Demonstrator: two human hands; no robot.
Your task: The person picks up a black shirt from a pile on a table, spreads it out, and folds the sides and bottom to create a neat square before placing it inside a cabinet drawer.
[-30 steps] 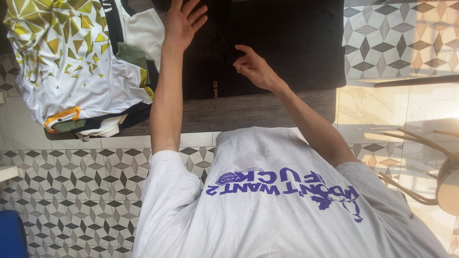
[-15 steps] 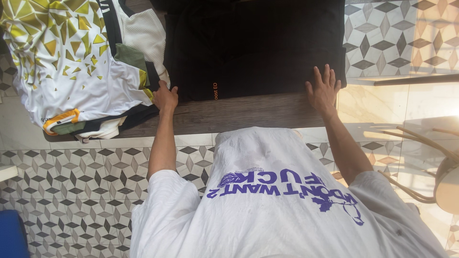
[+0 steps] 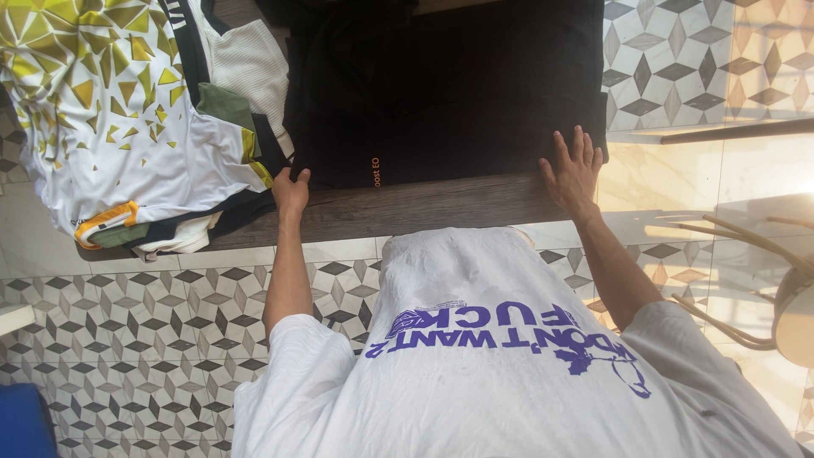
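We stood at the dark wooden table (image 3: 424, 208) with both hands at the near edge of a folded black garment (image 3: 458, 85) that lay flat across its middle: our left hand (image 3: 291, 190) gripped the garment's near left corner, fingers curled on the cloth, while our right hand (image 3: 574, 165) pressed flat on the near right corner, fingers spread apart. A heap of white sports shirts (image 3: 110, 110) with yellow and olive triangles lay just beside the garment on the table's left end, above a patterned tile floor (image 3: 127, 339).
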